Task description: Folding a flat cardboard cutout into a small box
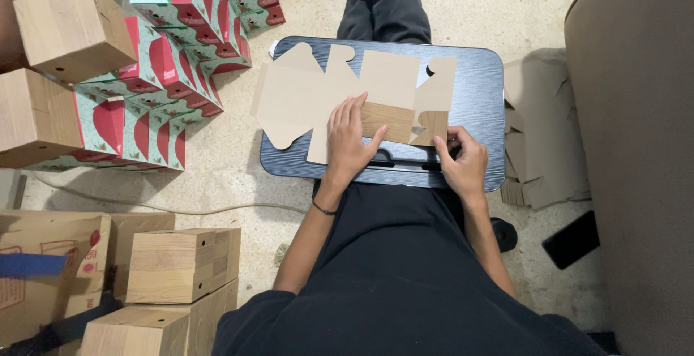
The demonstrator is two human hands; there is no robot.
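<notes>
Hands work a flat cardboard box blank (347, 88) lying across a dark lap tray (481, 103). Left hand (350, 143) presses flat, fingers spread, on the folded wood-grain panel; right hand (461, 159) pinches the panel's end flap in a closed grip near the tray's front edge. Folding appears under way, likely calling for a firm crease. Finished boxes (173, 262) and printed cartons (163, 59) crowd the floor at left; loose blanks (538, 132) lie right.
</notes>
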